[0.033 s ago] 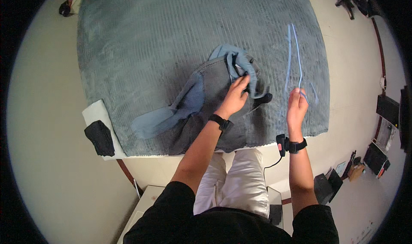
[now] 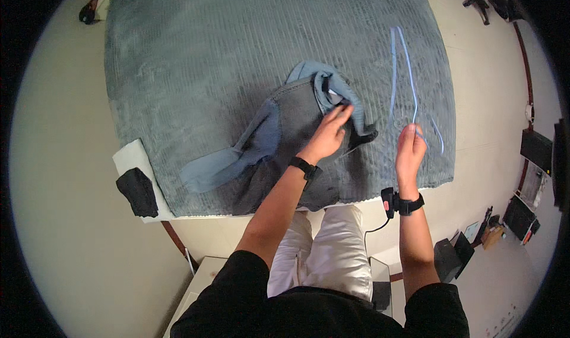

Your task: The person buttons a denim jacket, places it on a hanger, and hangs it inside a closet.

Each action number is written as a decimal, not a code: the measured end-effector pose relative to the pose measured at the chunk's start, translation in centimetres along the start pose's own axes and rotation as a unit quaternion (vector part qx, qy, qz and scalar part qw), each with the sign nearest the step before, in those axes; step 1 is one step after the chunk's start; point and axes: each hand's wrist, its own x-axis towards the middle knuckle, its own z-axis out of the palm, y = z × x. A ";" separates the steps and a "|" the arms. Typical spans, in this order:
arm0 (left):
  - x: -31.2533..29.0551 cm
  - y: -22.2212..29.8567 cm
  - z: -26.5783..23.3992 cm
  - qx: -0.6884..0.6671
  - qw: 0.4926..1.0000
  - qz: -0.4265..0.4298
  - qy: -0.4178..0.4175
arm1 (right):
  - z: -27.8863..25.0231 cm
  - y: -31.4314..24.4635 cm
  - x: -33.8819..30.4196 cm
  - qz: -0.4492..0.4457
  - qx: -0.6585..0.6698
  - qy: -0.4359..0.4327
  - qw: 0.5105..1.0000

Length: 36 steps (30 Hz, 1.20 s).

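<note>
A denim shirt (image 2: 297, 115), grey over its body with a light-blue sleeve stretched to the left, lies crumpled on the bed-like surface near me. My left hand (image 2: 328, 135) rests at its rolled blue collar (image 2: 341, 88), fingers stretched out and open rather than wrapped round the cloth. To the right, my right hand (image 2: 410, 148) is closed on a thin light-blue clothes hanger (image 2: 408, 68). The hanger's long sides point away from me, and a shorter part shows right of the hand. The palm hides part of it.
A ribbed grey-blue blanket (image 2: 196, 53) covers the broad surface. At its near left corner a folded black cloth (image 2: 138, 190) lies on a white one (image 2: 128, 154). A cable (image 2: 374, 228) hangs from the device (image 2: 388, 202) at my right wrist.
The far end of the hanger has swung slightly left, with the right hand nearly in place. My left fingertips have moved a little to the right along the collar, which has shifted slightly.
</note>
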 end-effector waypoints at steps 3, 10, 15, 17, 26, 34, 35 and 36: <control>0.9 0.7 0.7 -0.056 0.998 0.015 -0.020 | 0.1 -1.7 -1.7 0.011 0.012 -0.047 0.999; 0.6 -3.3 3.1 0.177 0.938 -0.187 0.231 | 1.2 0.6 -0.3 -0.062 -0.090 -0.102 0.989; 2.7 -3.6 4.0 -0.099 0.912 -0.278 0.285 | -0.9 -0.3 1.5 -0.061 -0.233 -0.116 0.964; 2.6 -3.9 3.4 -0.055 0.913 -0.284 0.287 | -1.6 -0.5 2.1 -0.088 -0.314 -0.119 0.938; -4.1 3.5 -7.4 0.030 0.921 -0.126 0.368 | 2.6 -2.7 2.7 -0.171 -0.403 -0.260 0.861; -10.4 6.5 -14.9 0.129 0.958 0.025 0.253 | 16.9 -8.2 0.1 -0.271 -0.247 -0.434 0.823; -11.0 6.2 -15.3 0.131 0.957 0.024 0.258 | 17.9 -8.6 -0.5 -0.275 -0.245 -0.437 0.821; -11.4 6.6 -15.6 0.191 0.954 -0.011 0.231 | 18.8 -8.5 -1.1 -0.296 -0.216 -0.462 0.808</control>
